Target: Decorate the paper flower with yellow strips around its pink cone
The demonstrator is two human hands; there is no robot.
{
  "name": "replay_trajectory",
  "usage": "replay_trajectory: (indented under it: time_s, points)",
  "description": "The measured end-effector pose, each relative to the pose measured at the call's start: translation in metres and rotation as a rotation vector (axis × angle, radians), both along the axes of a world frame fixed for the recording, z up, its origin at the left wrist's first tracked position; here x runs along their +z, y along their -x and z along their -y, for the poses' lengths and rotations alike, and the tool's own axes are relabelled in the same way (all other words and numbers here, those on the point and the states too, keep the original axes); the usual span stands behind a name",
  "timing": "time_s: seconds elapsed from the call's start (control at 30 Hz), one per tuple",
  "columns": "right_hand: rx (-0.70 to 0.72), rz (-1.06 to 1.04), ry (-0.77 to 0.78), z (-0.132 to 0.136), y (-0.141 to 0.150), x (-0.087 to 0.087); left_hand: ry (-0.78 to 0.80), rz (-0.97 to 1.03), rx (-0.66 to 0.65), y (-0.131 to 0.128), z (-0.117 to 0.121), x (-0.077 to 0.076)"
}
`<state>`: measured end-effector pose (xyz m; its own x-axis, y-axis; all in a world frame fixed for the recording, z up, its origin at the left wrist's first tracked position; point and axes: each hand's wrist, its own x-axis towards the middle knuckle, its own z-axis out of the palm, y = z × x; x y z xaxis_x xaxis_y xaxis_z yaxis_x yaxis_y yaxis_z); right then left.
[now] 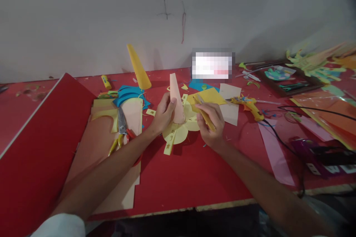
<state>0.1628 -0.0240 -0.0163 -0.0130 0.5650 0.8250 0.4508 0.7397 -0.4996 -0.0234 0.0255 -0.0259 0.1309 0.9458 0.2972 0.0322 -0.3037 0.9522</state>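
Note:
My left hand [163,114] is closed on a pale pink paper cone [176,102], its wide end down over pale yellow paper circles [179,135]. Letters and stars mark the yellow paper strip [168,147] lying across the circles. In my right hand [213,124], just right of the cone, is a slim yellow tool [206,117]. Two narrow tips show at its upper end, pointing up and left; its exact kind is unclear. Behind that hand lies a yellow paper sheet [215,95].
Red- and yellow-handled scissors [121,126] rest on peach paper sheets [111,189] at left. A yellow cone [139,68] stands farther back. To the right are a yellow glue gun [251,108] with its black cord, a dark tray [289,90] and a purple box [311,161].

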Motion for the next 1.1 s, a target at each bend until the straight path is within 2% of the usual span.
replay_trajectory:
  time_s: [0.23, 0.53, 0.63, 0.8, 1.1]
  points:
    - [-0.012, -0.018, 0.053, -0.0001, 0.0015, 0.0014, 0.006, 0.016, 0.000, -0.0002, -0.0007, -0.0030]
    - [-0.002, 0.034, 0.218, 0.0038, 0.0019, -0.0048, 0.004, 0.033, -0.024, -0.0017, 0.0005, 0.0006]
    - [0.006, 0.026, 0.191, 0.0033, 0.0021, -0.0047, -0.010, 0.026, -0.020, -0.0016, 0.0007, 0.0010]
    - [0.105, -0.002, 0.058, 0.0001, 0.0014, -0.0023, -0.008, -0.006, -0.007, 0.0001, -0.0006, -0.0014]
    - [0.126, 0.012, 0.116, 0.0020, 0.0037, -0.0002, -0.002, 0.017, -0.018, -0.0006, -0.0006, -0.0004]
